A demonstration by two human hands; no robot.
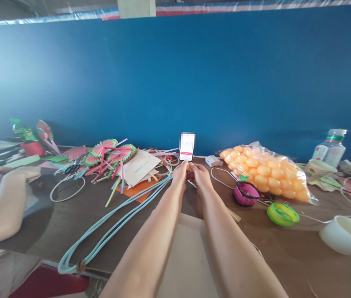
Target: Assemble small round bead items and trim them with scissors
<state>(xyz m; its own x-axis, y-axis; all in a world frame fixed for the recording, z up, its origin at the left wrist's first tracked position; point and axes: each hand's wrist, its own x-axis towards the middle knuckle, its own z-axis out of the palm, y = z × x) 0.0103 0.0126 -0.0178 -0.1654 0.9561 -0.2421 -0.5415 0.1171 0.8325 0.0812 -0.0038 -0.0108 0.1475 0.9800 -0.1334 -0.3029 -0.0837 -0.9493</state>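
Both my arms reach forward over the brown table. My left hand and my right hand meet at the fingertips, pinched together on a small orange ball. Just behind them stands a small white and red card. To the right lies a clear bag of orange balls. A thin white wire curves beside my right hand.
Pink and green paper fans, straws, scissors and papers lie at the left. Long pale blue tubes run towards the front edge. A pink pouch, green ring, white bowl and bottle sit right. Another person's arm rests at the left.
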